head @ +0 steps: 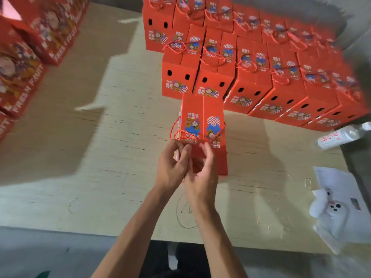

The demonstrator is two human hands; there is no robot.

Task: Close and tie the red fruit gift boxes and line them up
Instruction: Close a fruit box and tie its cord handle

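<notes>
A red fruit gift box [202,117] stands closed on the wooden table [100,157], just in front of the rows of finished boxes [261,77]. Its red twisted cord [181,135] loops over the near left edge of the lid. My left hand [172,167] pinches the cord at the box's near edge. Touching it on the right, my right hand [202,177] has curled fingers at the same edge; whether it holds the cord is hidden. Both hands cover the box's lower front.
Several tied red boxes fill the back right in two rows. Flat red box blanks [24,57] lie stacked at the left. A plastic water bottle [341,136] lies at the right edge, with white papers and a white plush toy [329,213] below it.
</notes>
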